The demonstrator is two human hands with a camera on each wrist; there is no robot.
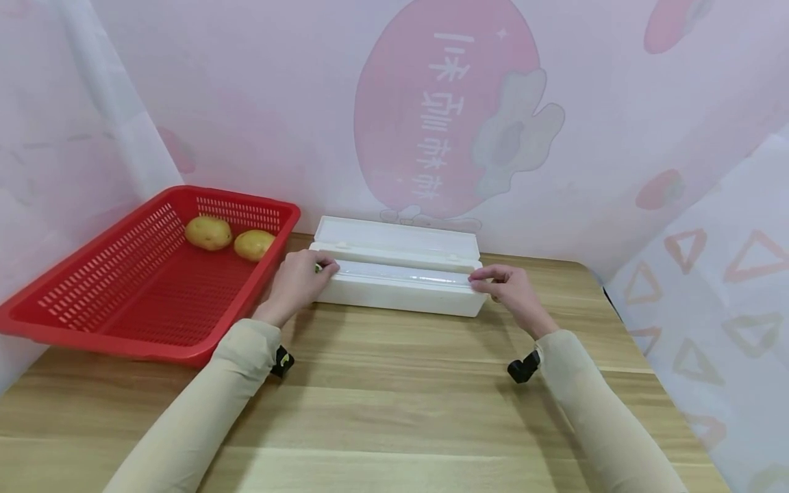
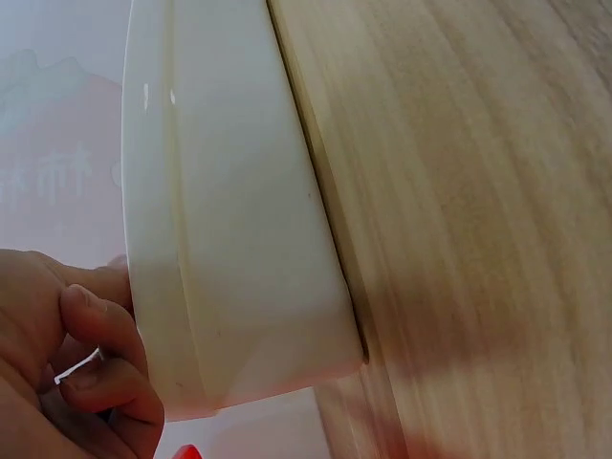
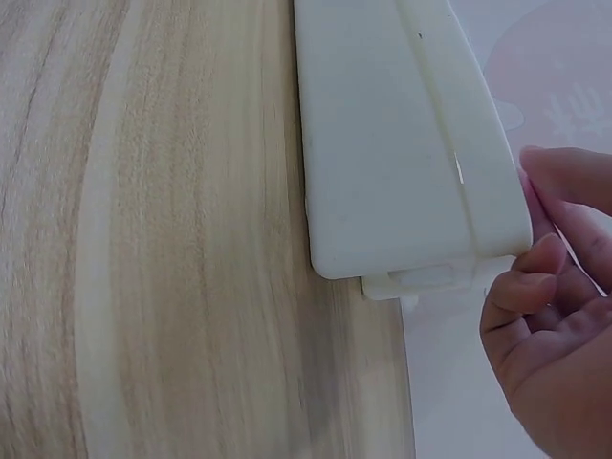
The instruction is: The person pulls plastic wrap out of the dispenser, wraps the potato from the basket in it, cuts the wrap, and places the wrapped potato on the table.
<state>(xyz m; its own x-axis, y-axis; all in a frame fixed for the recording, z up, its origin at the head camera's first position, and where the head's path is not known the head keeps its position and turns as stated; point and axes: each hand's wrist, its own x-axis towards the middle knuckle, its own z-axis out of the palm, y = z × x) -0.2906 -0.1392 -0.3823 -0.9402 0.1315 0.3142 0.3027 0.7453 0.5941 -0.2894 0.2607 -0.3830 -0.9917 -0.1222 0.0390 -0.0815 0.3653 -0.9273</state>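
A long white cling film dispenser box (image 1: 397, 293) sits at the back of the wooden table, its hinged lid (image 1: 401, 236) raised. Shiny clear cling film (image 1: 425, 275) lies along its top opening. At the box's left end, my left hand (image 1: 300, 281) pinches the film's edge between thumb and fingers. My right hand (image 1: 510, 291) does the same at the right end, thumb and fingertips close together at the top corner. Both wrist views show the box's smooth front from the side, with the left fingers (image 2: 105, 335) and right fingers (image 3: 531, 277) right at its top edge.
On the left stands a red plastic basket (image 1: 224, 342) with slotted walls, holding two potatoes (image 1: 208, 233). A printed pink-and-white sheet (image 1: 277, 103) hangs right behind the box. The table's right edge runs beyond my right arm.
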